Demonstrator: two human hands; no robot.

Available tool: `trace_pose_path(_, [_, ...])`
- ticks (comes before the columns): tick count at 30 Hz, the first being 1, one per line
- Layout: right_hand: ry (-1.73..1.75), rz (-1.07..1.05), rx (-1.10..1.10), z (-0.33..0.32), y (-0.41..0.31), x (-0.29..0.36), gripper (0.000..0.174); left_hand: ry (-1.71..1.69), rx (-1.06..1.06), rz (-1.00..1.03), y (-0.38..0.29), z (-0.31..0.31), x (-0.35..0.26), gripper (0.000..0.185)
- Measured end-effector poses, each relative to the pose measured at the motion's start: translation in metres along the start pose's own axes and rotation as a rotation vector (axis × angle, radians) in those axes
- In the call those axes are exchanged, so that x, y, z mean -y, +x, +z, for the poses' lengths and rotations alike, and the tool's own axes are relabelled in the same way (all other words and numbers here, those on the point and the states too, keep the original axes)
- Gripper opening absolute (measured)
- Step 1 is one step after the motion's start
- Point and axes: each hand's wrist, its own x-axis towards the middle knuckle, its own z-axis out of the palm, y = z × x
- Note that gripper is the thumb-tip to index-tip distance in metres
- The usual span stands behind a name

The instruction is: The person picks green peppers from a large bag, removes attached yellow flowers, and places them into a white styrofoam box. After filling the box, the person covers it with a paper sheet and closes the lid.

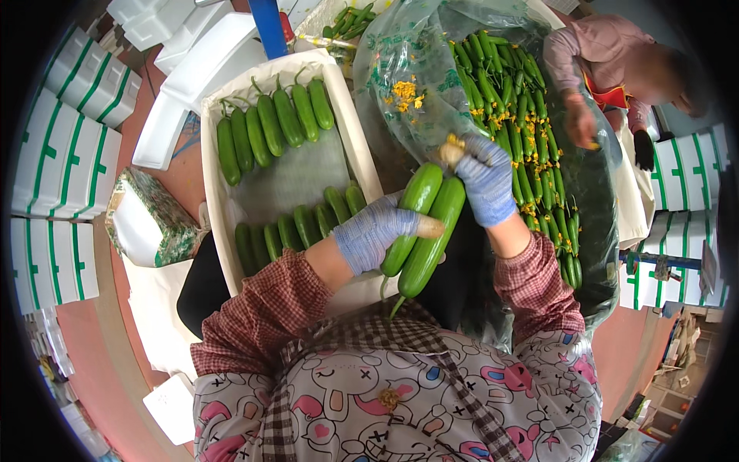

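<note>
My left hand [384, 231], in a blue fingerless glove, grips two green cucumbers [430, 231] side by side, their stems pointing towards my body. Beyond their far ends is my right hand [479, 170], gloved alike, its fingertips pinched around something small and yellowish, probably a cucumber flower. Under and left of my left arm lies a lined white box [364, 144] holding two rows of cucumbers [288, 118], one at the far end and one nearer me. To the right, many small cucumbers with yellow flowers [528, 138] lie on clear plastic film [398, 58], where a little pile of loose flowers [407, 95] rests.
Stacked white foam boxes with green tape [63, 150] stand at left, more [681, 173] at right. Foam trays [202, 63] and a blue post [267, 29] are beyond the lined box. A co-worker in pink [600, 52] reaches in at the upper right.
</note>
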Motion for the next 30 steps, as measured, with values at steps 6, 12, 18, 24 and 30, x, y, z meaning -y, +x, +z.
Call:
trace_pose_path(6, [-0.996, -0.432, -0.292, -0.006, 0.03, 0.048, 0.053, -0.082, -0.174, 0.167, -0.001, -0.016, -0.002, 0.052])
trace_pose_path(12, [0.363, 0.229, 0.214, 0.073, -0.053, 0.012, 0.079, 0.45, -0.594, 0.429, -0.006, -0.03, -0.025, 0.06])
trace_pose_path(18, [-0.027, 0.278, 0.535, 0.076, 0.003, -0.005, 0.066, 1.747, -0.473, 0.651, -0.08, -0.142, -0.043, 0.047])
trace_pose_path(24, [-0.774, -0.413, 0.525, 0.199, 0.046, -0.02, 0.044, 1.88, -0.885, 0.645, -0.095, -0.18, 0.005, 0.043])
trace_pose_path(30, [-1.114, -0.226, 0.729, 0.222, 0.051, -0.037, 0.046, 1.969, -0.935, 0.453, -0.092, -0.188, 0.017, 0.073])
